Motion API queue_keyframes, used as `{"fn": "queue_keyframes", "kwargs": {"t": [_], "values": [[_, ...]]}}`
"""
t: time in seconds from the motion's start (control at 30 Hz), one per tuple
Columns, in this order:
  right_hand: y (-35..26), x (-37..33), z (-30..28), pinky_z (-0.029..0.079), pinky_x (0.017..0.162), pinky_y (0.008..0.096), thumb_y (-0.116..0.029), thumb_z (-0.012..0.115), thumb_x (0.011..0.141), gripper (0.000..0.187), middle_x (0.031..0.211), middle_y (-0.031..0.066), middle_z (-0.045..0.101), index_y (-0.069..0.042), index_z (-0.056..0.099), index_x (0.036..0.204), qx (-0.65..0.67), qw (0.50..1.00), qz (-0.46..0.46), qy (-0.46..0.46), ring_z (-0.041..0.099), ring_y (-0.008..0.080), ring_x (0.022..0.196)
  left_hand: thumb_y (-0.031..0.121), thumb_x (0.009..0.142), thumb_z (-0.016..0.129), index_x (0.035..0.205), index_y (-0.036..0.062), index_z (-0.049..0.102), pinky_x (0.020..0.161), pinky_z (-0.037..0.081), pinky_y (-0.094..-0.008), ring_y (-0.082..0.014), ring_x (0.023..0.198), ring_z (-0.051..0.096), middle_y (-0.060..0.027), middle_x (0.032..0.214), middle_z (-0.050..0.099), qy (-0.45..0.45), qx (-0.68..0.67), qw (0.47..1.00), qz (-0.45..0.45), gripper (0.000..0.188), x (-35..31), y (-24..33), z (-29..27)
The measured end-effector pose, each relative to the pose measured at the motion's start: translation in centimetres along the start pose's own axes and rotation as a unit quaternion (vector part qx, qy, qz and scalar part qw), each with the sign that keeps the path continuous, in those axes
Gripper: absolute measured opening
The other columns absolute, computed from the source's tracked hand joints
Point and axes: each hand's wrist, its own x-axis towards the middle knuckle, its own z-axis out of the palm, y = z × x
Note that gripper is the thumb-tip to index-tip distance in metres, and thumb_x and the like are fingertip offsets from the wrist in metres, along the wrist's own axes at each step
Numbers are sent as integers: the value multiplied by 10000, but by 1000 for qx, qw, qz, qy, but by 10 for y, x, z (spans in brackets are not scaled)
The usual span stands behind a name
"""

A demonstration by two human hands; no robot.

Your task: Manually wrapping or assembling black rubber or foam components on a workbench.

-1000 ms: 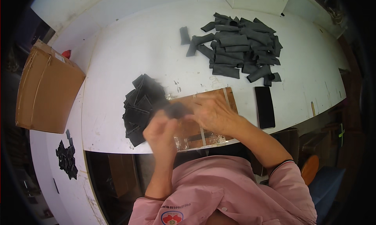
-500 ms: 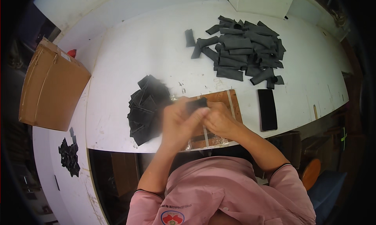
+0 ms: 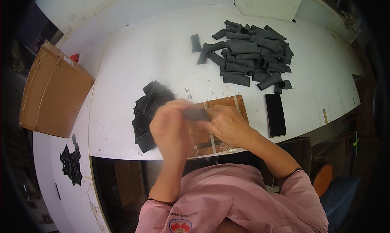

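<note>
Pinching dark fabric sleeve (image 3: 196, 114) at right end, R hand (image 3: 224, 121) holds it over near brown board (image 3: 199, 133); L hand (image 3: 168, 123) blurred at left end, fingers: can't tell. Might slip if R pinch loosens.

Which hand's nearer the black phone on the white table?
Right. The right hand is over the brown board, left of the black phone and apart from it; the left hand is farther left, beside the pile of black pieces.
</note>
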Motion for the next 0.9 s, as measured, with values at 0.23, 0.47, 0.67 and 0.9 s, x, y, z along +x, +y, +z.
{"fn": "queue_keyframes", "kwargs": {"t": [0.23, 0.47, 0.67, 0.9], "values": [[10, 1, 18, 416, 509, 367, -328, 545, 776, 340, 573, 128, 539, -30, 528, 612, -84, 996, -18, -14, 552, 280, 577, 175, 846, 503, 807, 29, 487, 769, 387, -335, -184, 780, 465, -69, 794, 491, 69, -249, 961, -99, 152, -5, -11, -8], [11, -1, 18, 418, 508, 374, -316, 550, 774, 318, 558, 117, 534, -37, 538, 622, -30, 998, -47, 13, 547, 281, 549, 165, 856, 487, 787, 13, 486, 756, 393, -321, -194, 779, 481, -98, 784, 511, 46, -128, 990, -47, 167, -4, -11, -13], [-2, 24, -30, 391, 443, 282, -411, 528, 797, 447, 457, 48, 497, 4, 603, 648, 281, 941, 173, -73, 504, 152, 436, 104, 824, 491, 833, 0, 538, 601, 389, -200, -79, 666, 489, -55, 782, 570, 132, 163, 975, -77, 114, 45, -41, -56], [68, 16, -4, 335, 422, 168, -378, 369, 890, 409, 562, 12, 510, -7, 540, 865, 374, 859, 341, 82, 432, 45, 460, 167, 741, 553, 936, -3, 568, 711, 432, -390, -322, 804, 557, -186, 876, 582, 145, 664, 731, -64, 259, 117, -153, -181]]}}
